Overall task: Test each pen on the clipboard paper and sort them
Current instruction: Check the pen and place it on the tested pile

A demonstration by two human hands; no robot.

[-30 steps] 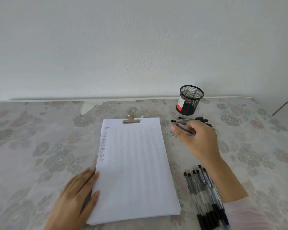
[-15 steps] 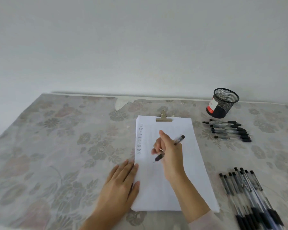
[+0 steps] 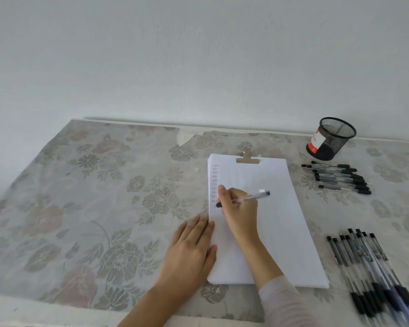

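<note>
A stack of white paper [image 3: 276, 208] lies clipped under a metal clip [image 3: 247, 156], with a column of small written marks [image 3: 215, 182] down its left margin. My right hand [image 3: 239, 211] grips a clear black pen [image 3: 250, 197], its tip down at the left margin just below the marks. My left hand [image 3: 191, 251] lies flat on the paper's left edge with straight fingers. One group of several pens [image 3: 338, 177] lies at the right below the cup. Another pile of several pens [image 3: 371, 267] lies at the near right.
A black mesh pen cup [image 3: 329, 139] with a red and white label stands at the back right by the wall. The table wears a floral cloth [image 3: 92, 208]. Its near edge runs along the bottom of the view.
My right hand took a pen from the group by the cup and carried it left onto the paper, down to the margin. The camera view swung left. My left hand stayed on the paper's edge.
</note>
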